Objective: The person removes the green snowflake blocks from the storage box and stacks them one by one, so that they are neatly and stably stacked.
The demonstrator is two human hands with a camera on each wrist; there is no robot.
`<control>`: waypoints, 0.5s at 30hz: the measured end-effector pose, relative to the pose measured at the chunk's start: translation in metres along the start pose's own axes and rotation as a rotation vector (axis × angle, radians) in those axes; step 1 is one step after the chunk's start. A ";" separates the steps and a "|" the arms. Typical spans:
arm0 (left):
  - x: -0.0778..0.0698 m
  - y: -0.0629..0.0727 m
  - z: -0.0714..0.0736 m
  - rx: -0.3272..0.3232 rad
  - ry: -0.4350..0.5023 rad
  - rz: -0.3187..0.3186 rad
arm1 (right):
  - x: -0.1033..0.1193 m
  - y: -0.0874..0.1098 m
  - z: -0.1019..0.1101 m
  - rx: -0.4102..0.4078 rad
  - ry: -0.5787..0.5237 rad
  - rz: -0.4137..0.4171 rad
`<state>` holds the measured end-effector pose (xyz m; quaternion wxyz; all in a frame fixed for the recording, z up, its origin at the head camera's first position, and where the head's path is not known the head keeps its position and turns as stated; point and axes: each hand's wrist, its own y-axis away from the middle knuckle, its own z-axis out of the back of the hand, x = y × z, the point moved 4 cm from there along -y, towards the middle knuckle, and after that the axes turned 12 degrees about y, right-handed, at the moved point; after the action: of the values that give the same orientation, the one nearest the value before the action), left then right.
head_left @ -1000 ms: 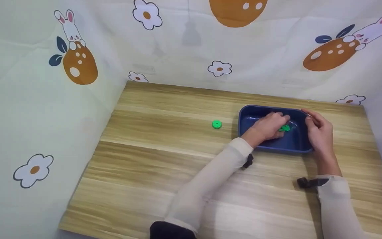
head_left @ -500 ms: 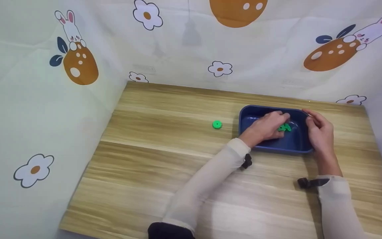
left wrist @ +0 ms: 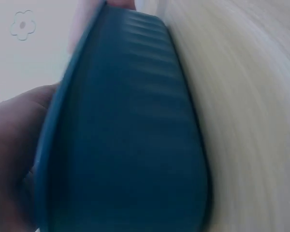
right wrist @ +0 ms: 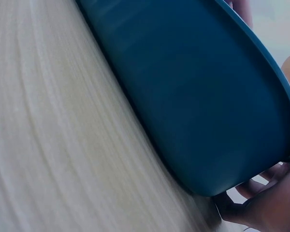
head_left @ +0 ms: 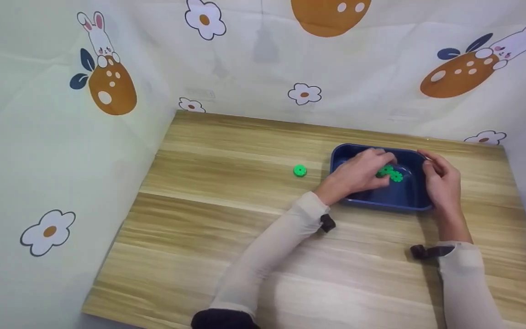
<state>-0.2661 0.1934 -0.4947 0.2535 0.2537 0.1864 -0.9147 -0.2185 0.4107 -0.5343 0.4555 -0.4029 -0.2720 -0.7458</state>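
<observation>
In the head view my left hand point(head_left: 359, 173) reaches over the near-left rim into a dark blue rectangular plastic box point(head_left: 391, 205). Its thumb and fingers stand apart around green notched discs. One green disc point(head_left: 385, 170) shows between thumb and fingers; another green disc point(head_left: 397, 176) overlaps it, flat toward the camera. More may be hidden under the hand. My right hand point(head_left: 443, 183) grips the box's right end, thumb at the rim. In the right wrist view the fingers of the right hand point(right wrist: 261, 203) curl about the box's corner.
A green round piece point(head_left: 300, 171) lies on the wood-grain table point(head_left: 226, 219), left of the box. A patterned cloth point(head_left: 254, 68) rises behind the table's far edge. The left wrist view is mostly filled by the box's outer wall point(left wrist: 130, 121).
My left hand has drawn slightly left and its thumb and fingers have spread, so more of the green discs shows. The right hand and the box stay in place.
</observation>
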 end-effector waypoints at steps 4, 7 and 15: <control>0.002 0.017 0.014 -0.101 0.007 -0.052 | -0.001 -0.001 0.000 -0.009 0.011 0.007; 0.006 0.030 0.023 -0.156 0.025 -0.081 | -0.002 -0.002 0.000 -0.007 0.010 0.006; 0.020 0.060 0.043 -0.239 0.151 -0.099 | -0.006 -0.002 0.000 0.018 -0.039 -0.016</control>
<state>-0.2630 0.1180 -0.4843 0.2220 0.2805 0.3249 -0.8755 -0.2185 0.4139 -0.5394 0.4477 -0.4110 -0.2906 -0.7390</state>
